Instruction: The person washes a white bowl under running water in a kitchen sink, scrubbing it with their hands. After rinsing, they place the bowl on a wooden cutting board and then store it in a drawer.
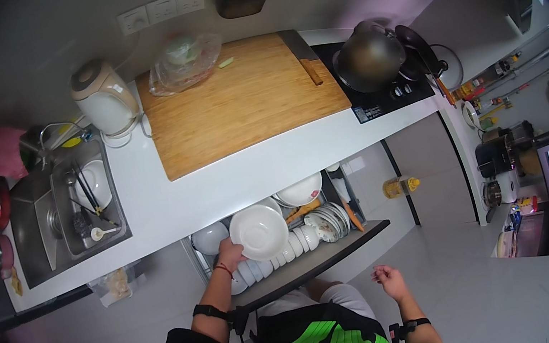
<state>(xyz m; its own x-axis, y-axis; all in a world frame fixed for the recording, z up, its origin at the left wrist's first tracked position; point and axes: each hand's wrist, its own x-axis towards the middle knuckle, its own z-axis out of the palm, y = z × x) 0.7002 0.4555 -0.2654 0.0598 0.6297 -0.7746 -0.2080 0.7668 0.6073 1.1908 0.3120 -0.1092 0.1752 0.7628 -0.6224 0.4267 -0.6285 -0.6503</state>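
My left hand [231, 254] grips the rim of a white bowl [260, 233] over a pulled-out drawer [302, 271]. Inside the drawer, below the bowl, stand rows of white bowls [295, 244] and stacked patterned plates [334, 220]. A white plate with a red mark [302, 191] lies at the drawer's back, beside a wooden utensil [304, 211]. My right hand [390, 281] hangs to the right of the drawer front, fingers partly curled, touching nothing visible.
A wooden cutting board [242, 106] lies on the counter [263, 170] above the drawer. Left are an electric kettle [104, 99] and a steel sink [124, 232] with dishes. A pan [370, 58] sits on the cooktop [394, 103]. An oil bottle [399, 187] stands right of the drawer.
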